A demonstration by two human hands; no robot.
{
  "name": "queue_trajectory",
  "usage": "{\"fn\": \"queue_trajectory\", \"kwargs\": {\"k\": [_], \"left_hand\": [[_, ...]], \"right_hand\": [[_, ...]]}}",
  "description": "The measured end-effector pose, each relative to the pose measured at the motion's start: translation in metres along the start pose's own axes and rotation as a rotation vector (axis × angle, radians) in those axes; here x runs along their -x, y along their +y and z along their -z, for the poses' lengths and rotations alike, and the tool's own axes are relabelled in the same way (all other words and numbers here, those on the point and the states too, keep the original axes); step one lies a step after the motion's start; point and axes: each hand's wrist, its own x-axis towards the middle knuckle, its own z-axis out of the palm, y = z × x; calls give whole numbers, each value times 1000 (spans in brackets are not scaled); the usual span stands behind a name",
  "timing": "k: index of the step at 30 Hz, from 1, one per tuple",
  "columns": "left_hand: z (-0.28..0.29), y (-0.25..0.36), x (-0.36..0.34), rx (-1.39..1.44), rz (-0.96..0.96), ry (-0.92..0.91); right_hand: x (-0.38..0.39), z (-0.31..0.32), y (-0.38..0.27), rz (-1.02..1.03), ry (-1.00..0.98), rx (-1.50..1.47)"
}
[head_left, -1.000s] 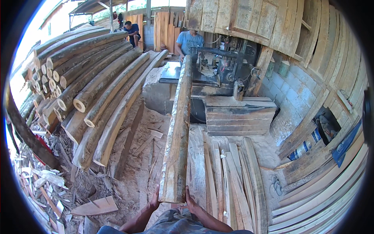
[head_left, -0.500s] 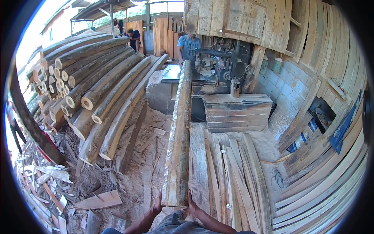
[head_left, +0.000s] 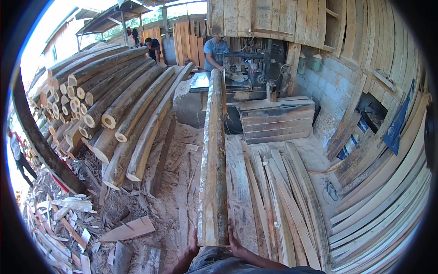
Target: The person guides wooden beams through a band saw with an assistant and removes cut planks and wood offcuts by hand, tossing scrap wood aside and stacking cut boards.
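Note:
A long, squared log with pale bark patches stretches away from me toward a dark saw machine with a metal table. My left hand grips the left side of its near end, and my right hand grips the right side. Both are closed on the wood, their fingers partly hidden. A co-worker in a light blue shirt stands at the machine with a hand by the log's far end, where a thin pale strip shows along the right side.
Round logs are stacked at left beside a slanting dark post and scrap wood. Long boards lie right, near a wooden box, sandals and a block wall. Other people appear behind the stack and at far left.
The log's near end and my hands sit lower and farther right in the picture. A thin strip now shows at the far end, and the co-worker's arm reaches there. A person shows at far left.

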Motion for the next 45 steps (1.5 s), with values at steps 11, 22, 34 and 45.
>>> {"fn": "queue_trajectory", "kwargs": {"k": [11, 22, 34, 45], "left_hand": [[-16, -1, -45, 458, 203, -78], [-1, 76, -278, 732, 231, 10], [76, 240, -665, 749, -241, 794], [125, 362, -983, 717, -513, 949]], "right_hand": [[-37, 40, -18, 251, 114, 281], [-237, 77, -148, 160, 109, 65], [-481, 33, -553, 251, 38, 122], [-973, 280, -758, 751, 974, 718]]}}
